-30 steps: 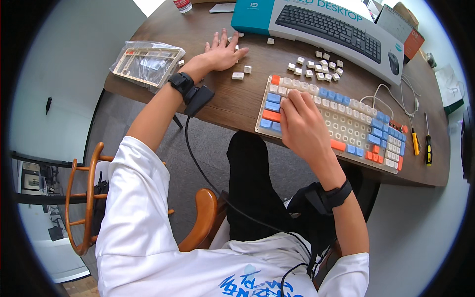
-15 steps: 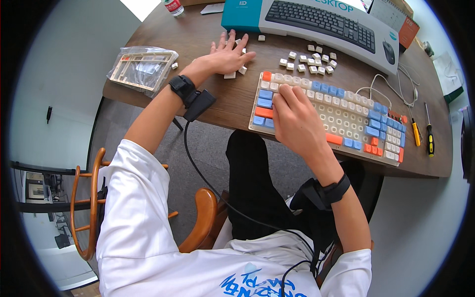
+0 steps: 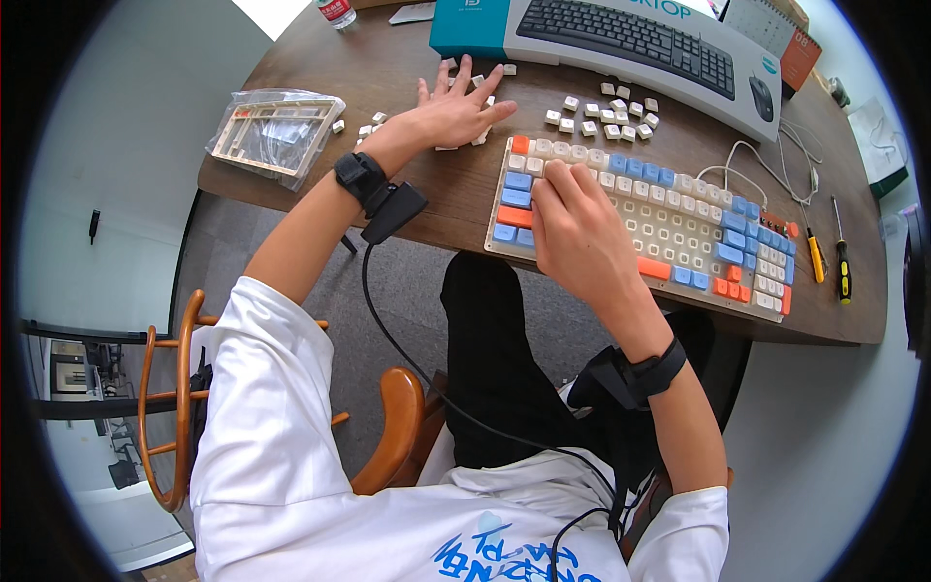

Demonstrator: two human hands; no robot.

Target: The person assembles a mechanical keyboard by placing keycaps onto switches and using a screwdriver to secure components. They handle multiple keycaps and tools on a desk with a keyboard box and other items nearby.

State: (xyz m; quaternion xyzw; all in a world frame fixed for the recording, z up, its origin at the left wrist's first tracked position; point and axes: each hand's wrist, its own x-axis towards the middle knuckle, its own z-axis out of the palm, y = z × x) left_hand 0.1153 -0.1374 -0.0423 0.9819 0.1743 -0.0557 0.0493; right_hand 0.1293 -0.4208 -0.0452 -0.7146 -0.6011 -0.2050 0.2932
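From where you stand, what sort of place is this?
Probably a home or office hobby desk: a wooden table holds a colourful keyboard, loose keycaps and screwdrivers, with a wooden chair beside it.

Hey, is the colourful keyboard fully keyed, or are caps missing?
Partly filled. The keyboard shows bare white sockets in its middle rows beside the right hand, and loose keycaps lie on the table.
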